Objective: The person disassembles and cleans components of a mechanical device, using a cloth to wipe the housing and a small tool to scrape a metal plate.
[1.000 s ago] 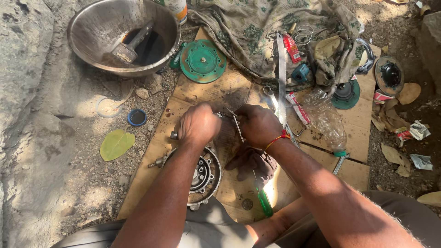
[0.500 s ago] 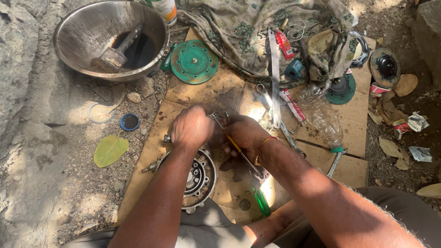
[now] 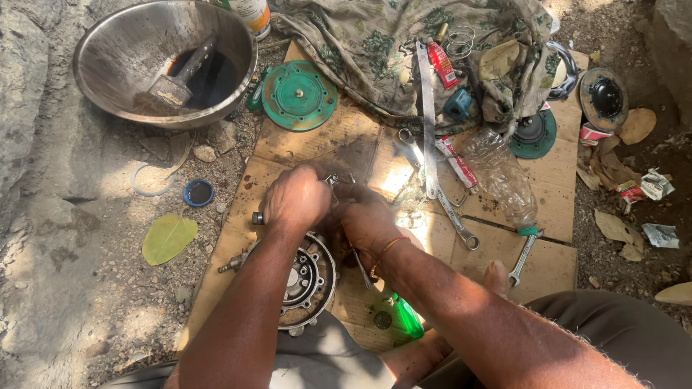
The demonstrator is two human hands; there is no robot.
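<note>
My left hand [image 3: 297, 198] and my right hand [image 3: 370, 220] meet over a cardboard sheet [image 3: 321, 148], both closed around a small metal part [image 3: 336, 180] held between them. A thin tool shaft [image 3: 360, 263] runs down below my right hand, which wears an orange thread on the wrist. Under my left forearm lies a round greasy metal housing [image 3: 306, 277] with a ring of bolt holes. What exactly sits inside my fingers is hidden.
A steel bowl [image 3: 130, 43] holding dark oil and a brush [image 3: 173, 83] stands at the back left. Nearby lie a green round cover [image 3: 298, 94], wrenches [image 3: 455, 220], a clear plastic bottle [image 3: 501, 180], a patterned cloth [image 3: 404, 50], a green-handled screwdriver [image 3: 407, 320] and a blue cap [image 3: 197, 192].
Both hands stay pressed together over the part. My right hand has turned slightly and the thin tool shaft now points down toward me. The view has drifted a little.
</note>
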